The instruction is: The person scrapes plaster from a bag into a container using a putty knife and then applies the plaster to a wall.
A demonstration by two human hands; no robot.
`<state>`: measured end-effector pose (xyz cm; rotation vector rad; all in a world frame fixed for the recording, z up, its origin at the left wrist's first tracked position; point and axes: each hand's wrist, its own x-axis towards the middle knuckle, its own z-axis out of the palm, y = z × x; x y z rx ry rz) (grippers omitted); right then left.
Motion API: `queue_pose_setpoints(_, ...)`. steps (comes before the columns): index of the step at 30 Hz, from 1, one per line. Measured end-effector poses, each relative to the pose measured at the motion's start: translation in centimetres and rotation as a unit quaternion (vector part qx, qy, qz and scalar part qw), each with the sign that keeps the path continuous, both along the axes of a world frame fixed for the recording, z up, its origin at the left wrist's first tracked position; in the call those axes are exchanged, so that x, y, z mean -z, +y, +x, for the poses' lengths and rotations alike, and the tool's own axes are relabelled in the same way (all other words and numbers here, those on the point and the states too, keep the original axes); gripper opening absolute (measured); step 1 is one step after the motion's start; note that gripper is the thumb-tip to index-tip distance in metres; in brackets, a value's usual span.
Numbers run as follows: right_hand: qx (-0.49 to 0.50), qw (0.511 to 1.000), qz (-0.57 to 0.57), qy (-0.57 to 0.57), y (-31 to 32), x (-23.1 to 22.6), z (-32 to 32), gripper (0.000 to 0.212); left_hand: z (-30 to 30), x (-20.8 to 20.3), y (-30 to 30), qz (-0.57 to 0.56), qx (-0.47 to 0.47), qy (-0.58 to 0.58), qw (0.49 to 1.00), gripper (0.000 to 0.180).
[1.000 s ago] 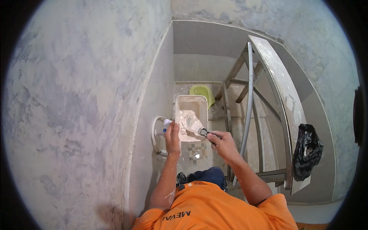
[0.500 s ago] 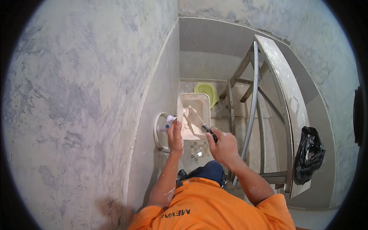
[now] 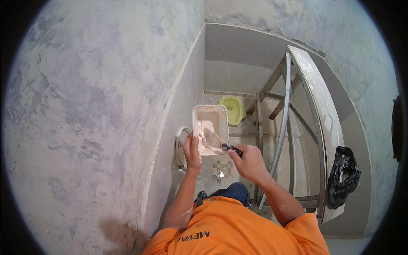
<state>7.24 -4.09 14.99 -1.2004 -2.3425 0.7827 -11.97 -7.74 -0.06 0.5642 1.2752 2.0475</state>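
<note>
In the head view, the left hand (image 3: 192, 149) is closed on the near left corner of a white rectangular plastic tub of pale plaster (image 3: 211, 128), holding it beside the grey mottled wall (image 3: 85, 106). The right hand (image 3: 250, 161) is clenched around the black handle of a flat metal putty knife (image 3: 217, 141), whose blade lies in the tub. Below, a lime-green squat toilet pan (image 3: 234, 109) sits on the floor near a metal trestle frame (image 3: 293, 127).

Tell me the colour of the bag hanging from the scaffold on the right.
Black: the plastic bag hangs off the metal scaffold, shown in the head view.
</note>
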Motion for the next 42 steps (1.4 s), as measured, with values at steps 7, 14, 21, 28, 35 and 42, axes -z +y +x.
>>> queue_pose_setpoints(7,0.054,0.978,0.179,-0.094,0.5,-0.2,-1.7,0.031,0.9,-0.8,0.3,0.080,-0.002,0.054,0.995,0.044)
queue_pose_setpoints(14,0.013,0.968,0.234,-0.088,-0.6,0.0,-2.0,0.039,-0.3,-0.8,0.0,0.055,-0.013,0.102,0.993,0.049)
queue_pose_setpoints(21,-0.012,0.950,0.274,-0.148,-1.2,1.6,-3.3,0.040,-0.2,0.0,0.6,0.107,0.035,0.096,0.989,0.050)
queue_pose_setpoints(28,-0.011,0.978,0.174,-0.117,-1.2,-0.7,-1.3,0.030,-0.6,0.8,0.9,0.054,-0.026,-0.008,0.998,0.046)
queue_pose_setpoints(35,0.042,0.982,0.082,-0.167,-2.1,2.2,-0.2,0.030,0.5,1.3,0.6,0.080,-0.001,0.050,0.996,0.046)
queue_pose_setpoints(42,0.108,0.939,-0.278,0.171,-3.8,8.9,-0.3,0.029,2.2,2.0,0.5,0.067,-0.022,0.079,0.994,0.047)
